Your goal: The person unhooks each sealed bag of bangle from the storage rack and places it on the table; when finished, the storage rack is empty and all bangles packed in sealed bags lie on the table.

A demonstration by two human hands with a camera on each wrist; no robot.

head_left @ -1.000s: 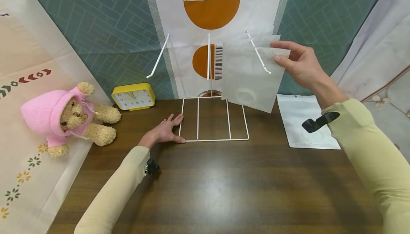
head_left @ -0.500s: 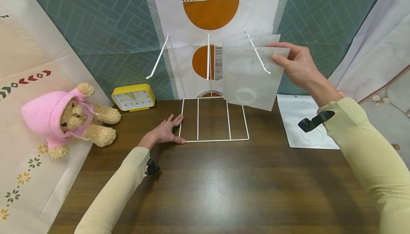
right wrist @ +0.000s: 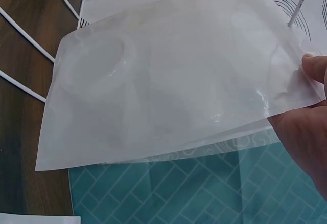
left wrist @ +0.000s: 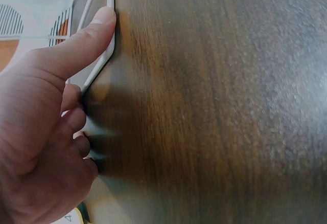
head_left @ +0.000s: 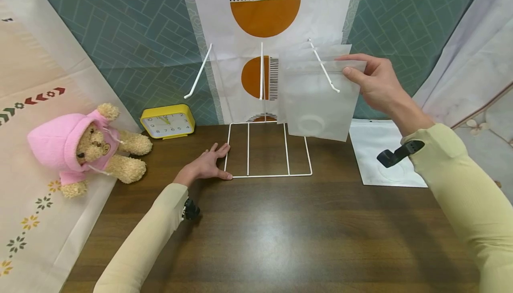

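My right hand (head_left: 376,79) pinches a translucent white pouch (head_left: 320,110) near its top right corner, thumb in front. The pouch hangs at the right prong (head_left: 323,66) of a white wire rack, and a ring shape shows near its bottom. Behind it hangs another pale pouch (head_left: 282,88), mostly covered. In the right wrist view the held pouch (right wrist: 168,81) fills much of the picture, with the thumb (right wrist: 314,66) on its edge. My left hand (head_left: 208,163) rests with spread fingers on the left front corner of the rack's base (head_left: 267,176); its thumb (left wrist: 87,40) lies along the wire.
Another white pouch (head_left: 384,159) lies flat on the brown table (head_left: 272,248) at right. A yellow clock (head_left: 167,121) stands at the back left, beside a teddy bear (head_left: 90,144) in a pink hoodie. The rack's left prong (head_left: 198,72) and middle prong (head_left: 262,72) stick out bare.
The held pouch has shifted slightly right and swung apart from the one behind it. My right hand moved a little left, then back right. My left hand has stayed on the rack's base.
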